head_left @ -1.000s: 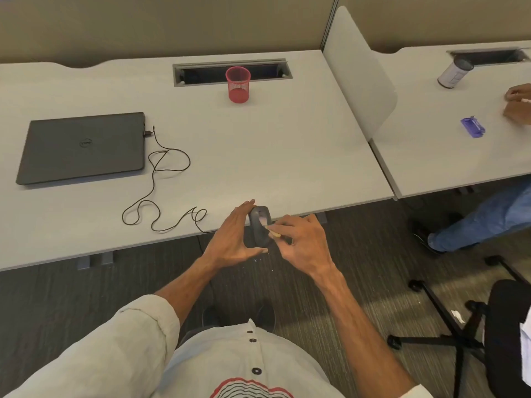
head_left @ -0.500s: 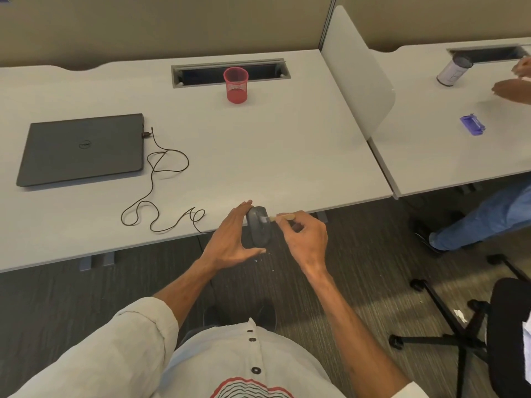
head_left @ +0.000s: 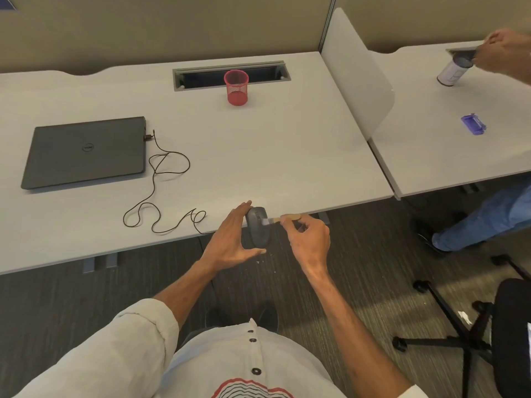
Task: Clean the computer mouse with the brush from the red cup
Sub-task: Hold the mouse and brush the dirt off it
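Note:
My left hand point(head_left: 230, 239) holds a dark grey computer mouse point(head_left: 257, 226) between fingertips and thumb, just off the desk's front edge, its top facing me. In my right hand point(head_left: 309, 237) is a small brush with a pale wooden handle point(head_left: 284, 218), pinched between thumb and fingers. The brush's light bristles touch the mouse near its scroll wheel. A red mesh cup point(head_left: 236, 87) stands upright at the back of the desk, in front of a cable slot; nothing shows above its rim.
A closed dark laptop point(head_left: 86, 152) lies at the desk's left, with a thin black cable point(head_left: 161, 193) looping toward the front edge. A white divider point(head_left: 356, 79) separates the neighbouring desk, where another person's hand point(head_left: 500, 53) touches a white can. An office chair base point(head_left: 459, 334) is at lower right.
My right hand has shifted right and turned, so the brush now lies sideways with its bristles on the mouse's upper part. The other person's hand reached to the white can.

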The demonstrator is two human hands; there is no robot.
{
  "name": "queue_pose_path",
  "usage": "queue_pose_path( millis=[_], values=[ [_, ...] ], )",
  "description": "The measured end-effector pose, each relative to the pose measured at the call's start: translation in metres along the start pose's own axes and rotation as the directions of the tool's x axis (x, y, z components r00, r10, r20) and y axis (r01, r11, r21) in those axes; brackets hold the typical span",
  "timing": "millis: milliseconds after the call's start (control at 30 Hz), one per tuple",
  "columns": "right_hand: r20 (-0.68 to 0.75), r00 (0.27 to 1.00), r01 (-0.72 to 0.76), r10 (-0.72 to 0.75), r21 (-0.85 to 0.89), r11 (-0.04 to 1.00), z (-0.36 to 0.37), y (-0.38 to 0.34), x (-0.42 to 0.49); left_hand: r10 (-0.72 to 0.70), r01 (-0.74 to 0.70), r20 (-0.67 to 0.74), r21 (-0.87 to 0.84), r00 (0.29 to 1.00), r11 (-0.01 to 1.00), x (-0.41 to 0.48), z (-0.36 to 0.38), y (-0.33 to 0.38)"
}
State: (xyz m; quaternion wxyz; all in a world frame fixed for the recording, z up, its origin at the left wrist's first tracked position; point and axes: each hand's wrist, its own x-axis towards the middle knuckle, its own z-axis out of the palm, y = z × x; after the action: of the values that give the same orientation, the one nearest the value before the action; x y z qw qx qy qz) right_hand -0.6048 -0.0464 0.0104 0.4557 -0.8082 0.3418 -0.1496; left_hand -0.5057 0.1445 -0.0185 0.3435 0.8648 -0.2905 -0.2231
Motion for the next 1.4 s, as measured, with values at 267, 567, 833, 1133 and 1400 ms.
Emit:
queue_pose_path(
  millis=[267,567,833,1133,1400],
  values=[
    [0.115,0.991,-0.055,0.064,-0.076,0.996,-0.004,0.004,-0.002,-0.014,0.014,0.009,0.019,1.000,1.000,-0.002,-0.002,-0.003],
    [0.045,0.998,-0.047,0.047,0.008,0.999,-0.004,-0.006,0.004,-0.016,0.016,-0.004,0.027,1.000,1.000,0.000,-0.003,0.000],
    [0.122,0.989,-0.075,0.080,-0.046,0.996,0.000,-0.004,0.003,-0.015,0.016,-0.029,0.029,0.999,0.999,0.003,-0.006,-0.001],
    [0.132,0.958,0.270,-0.255,-0.112,0.956,-0.001,-0.017,0.005,-0.002,0.003,-0.026,0.035,1.000,0.999,0.007,-0.008,0.003],
    [0.339,0.822,0.555,-0.458,-0.300,0.775,-0.017,-0.020,0.006,-0.006,0.007,-0.027,0.070,1.000,0.998,0.009,-0.014,0.001]
  ],
)
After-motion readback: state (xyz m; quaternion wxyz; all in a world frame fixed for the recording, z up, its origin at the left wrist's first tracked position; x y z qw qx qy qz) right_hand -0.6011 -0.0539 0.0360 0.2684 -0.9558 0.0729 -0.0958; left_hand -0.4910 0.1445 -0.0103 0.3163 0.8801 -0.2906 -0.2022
